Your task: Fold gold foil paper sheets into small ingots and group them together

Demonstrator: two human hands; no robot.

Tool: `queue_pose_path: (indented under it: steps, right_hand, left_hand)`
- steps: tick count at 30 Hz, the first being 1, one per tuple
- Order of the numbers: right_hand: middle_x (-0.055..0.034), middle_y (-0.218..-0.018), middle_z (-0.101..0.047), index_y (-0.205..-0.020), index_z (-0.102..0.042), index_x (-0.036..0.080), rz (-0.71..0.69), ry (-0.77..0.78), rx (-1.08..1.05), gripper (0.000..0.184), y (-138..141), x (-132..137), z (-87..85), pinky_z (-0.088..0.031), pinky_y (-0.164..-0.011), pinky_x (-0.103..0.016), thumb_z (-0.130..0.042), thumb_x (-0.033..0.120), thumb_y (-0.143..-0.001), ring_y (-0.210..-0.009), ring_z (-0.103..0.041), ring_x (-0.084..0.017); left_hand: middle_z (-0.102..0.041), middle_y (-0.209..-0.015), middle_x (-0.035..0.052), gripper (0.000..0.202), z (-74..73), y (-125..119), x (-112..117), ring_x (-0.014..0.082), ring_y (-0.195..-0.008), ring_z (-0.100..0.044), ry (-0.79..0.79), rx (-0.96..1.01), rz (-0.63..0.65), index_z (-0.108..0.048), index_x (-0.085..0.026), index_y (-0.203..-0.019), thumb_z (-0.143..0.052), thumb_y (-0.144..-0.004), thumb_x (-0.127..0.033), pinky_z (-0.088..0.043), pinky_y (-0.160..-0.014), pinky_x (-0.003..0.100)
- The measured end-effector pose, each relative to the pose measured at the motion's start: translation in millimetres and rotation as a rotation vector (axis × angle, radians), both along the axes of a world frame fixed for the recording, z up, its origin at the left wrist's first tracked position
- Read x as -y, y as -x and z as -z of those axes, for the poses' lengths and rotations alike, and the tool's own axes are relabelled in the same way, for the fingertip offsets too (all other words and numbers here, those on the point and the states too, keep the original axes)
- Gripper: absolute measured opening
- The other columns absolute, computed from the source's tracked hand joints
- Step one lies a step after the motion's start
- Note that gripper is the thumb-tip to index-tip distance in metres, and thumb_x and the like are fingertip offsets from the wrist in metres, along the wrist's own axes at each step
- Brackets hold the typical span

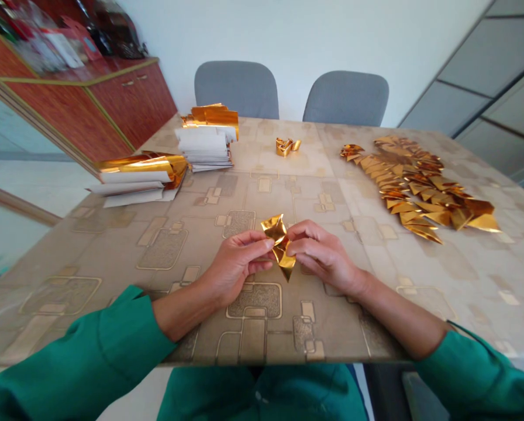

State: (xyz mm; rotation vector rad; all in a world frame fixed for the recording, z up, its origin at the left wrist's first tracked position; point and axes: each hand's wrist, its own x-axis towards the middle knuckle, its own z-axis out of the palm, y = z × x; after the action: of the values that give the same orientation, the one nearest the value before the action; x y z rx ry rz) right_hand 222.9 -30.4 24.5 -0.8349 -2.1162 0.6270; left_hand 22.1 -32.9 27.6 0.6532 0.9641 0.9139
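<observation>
Between both hands, above the near middle of the table, is a folded piece of gold foil paper (283,257) with pointed ends above and below the fingers. My left hand (240,260) pinches its left side between thumb and fingers. From the right, my right hand (326,254) grips the same piece, its fingers bent over the edge; part of the foil is hidden behind them. Farther back on the table sits a small folded gold foil shape (286,147), apart from both hands.
Two stacks of gold and white paper sheets, a nearer one (134,181) and a farther one (207,140), lie at the left. Many folded gold pieces (413,181) spread in overlapping rows at the right. Two grey chairs (236,88) stand behind the patterned table (192,193). A wooden cabinet (134,105) is back left.
</observation>
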Motion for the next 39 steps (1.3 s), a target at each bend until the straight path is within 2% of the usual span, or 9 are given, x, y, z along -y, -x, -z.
queue_pose_path:
  steps: [5,10,13,17,22,25,29,32,39]
  right_hand:
    - [-0.0039,-0.098,-0.065,-0.097,-0.065,0.025,-0.104,-0.082,-0.025,0.011,-7,-6,-0.1,-0.051,-0.078,-0.029,-0.057,0.019,-0.094,-0.091,-0.063,-0.015]
    - [-0.0062,-0.099,-0.064,-0.109,-0.063,0.022,-0.172,-0.122,0.004,0.020,-10,-11,1.9,-0.052,-0.082,-0.031,-0.055,0.013,-0.094,-0.095,-0.061,-0.016]
    - [-0.0067,-0.105,-0.063,-0.117,-0.062,0.024,-0.202,-0.085,0.028,0.026,-11,-11,2.2,-0.053,-0.082,-0.032,-0.055,0.015,-0.094,-0.097,-0.061,-0.016]
    - [-0.0061,-0.107,-0.062,-0.111,-0.069,0.025,-0.215,-0.009,0.014,0.021,-17,-10,-2.6,-0.052,-0.084,-0.033,-0.065,0.023,-0.090,-0.098,-0.062,-0.016]
    - [-0.0064,-0.103,-0.066,-0.108,-0.072,0.026,-0.238,0.156,-0.097,0.019,-19,-10,-11.0,-0.052,-0.083,-0.036,-0.061,0.031,-0.093,-0.094,-0.064,-0.017]
    - [-0.0054,-0.097,-0.067,-0.108,-0.071,0.026,-0.246,0.193,-0.138,0.019,-18,-10,-12.0,-0.051,-0.083,-0.036,-0.061,0.029,-0.093,-0.091,-0.063,-0.017]
    - [-0.0056,-0.103,-0.064,-0.111,-0.070,0.027,-0.234,0.163,-0.059,0.021,-18,-9,-10.9,-0.051,-0.084,-0.036,-0.064,0.026,-0.091,-0.095,-0.062,-0.017]
    - [-0.0047,-0.101,-0.062,-0.104,-0.073,0.026,-0.229,0.172,-0.023,0.016,-19,-8,-10.4,-0.051,-0.081,-0.033,-0.065,0.026,-0.090,-0.091,-0.062,-0.016]
    - [-0.0032,-0.091,-0.065,-0.093,-0.071,0.022,-0.138,0.337,-0.218,0.009,-10,-5,-5.8,-0.049,-0.075,-0.032,-0.066,0.028,-0.089,-0.084,-0.061,-0.015]
  left_hand:
    - [-0.071,-0.074,-0.0001,0.023,-3.0,2,-3,0.0105,-0.064,-0.068,-0.050,-0.015,0.044,-0.066,-0.016,-0.078,-0.083,-0.065,-0.024,-0.056,-0.056,0.019]
    - [-0.071,-0.070,-0.0006,0.020,-3.1,2,-6,0.0075,-0.060,-0.067,-0.060,-0.006,-0.007,-0.063,-0.014,-0.070,-0.082,-0.066,-0.021,-0.056,-0.058,0.016]
    - [-0.071,-0.072,-0.0008,0.021,0.2,1,-6,0.0071,-0.063,-0.067,-0.023,0.058,-0.023,-0.062,-0.014,-0.069,-0.082,-0.065,-0.019,-0.058,-0.064,0.017]
    - [-0.072,-0.075,-0.0005,0.025,4.3,0,-4,0.0079,-0.063,-0.068,-0.002,0.065,-0.007,-0.061,-0.014,-0.071,-0.084,-0.063,-0.018,-0.059,-0.062,0.018]
    - [-0.073,-0.078,0.0006,0.025,6.7,-2,0,0.0090,-0.066,-0.070,-0.016,0.075,0.014,-0.060,-0.014,-0.076,-0.083,-0.065,-0.020,-0.059,-0.064,0.018]
    - [-0.073,-0.079,0.0004,0.024,8.2,-2,0,0.0096,-0.069,-0.071,-0.026,0.085,0.005,-0.060,-0.015,-0.076,-0.082,-0.067,-0.021,-0.059,-0.066,0.019]
    - [-0.071,-0.077,-0.0013,0.021,9.8,-2,-1,0.0086,-0.070,-0.070,-0.056,0.053,-0.020,-0.060,-0.015,-0.073,-0.080,-0.070,-0.021,-0.059,-0.069,0.019]
    - [-0.071,-0.076,-0.0009,0.020,10.4,-2,-1,0.0084,-0.069,-0.069,-0.039,0.057,-0.002,-0.061,-0.015,-0.073,-0.080,-0.069,-0.020,-0.059,-0.069,0.020]
    - [-0.073,-0.073,-0.0001,0.025,10.5,-6,5,0.0100,-0.066,-0.070,-0.105,0.069,-0.002,-0.062,-0.014,-0.074,-0.085,-0.065,-0.023,-0.059,-0.066,0.019]
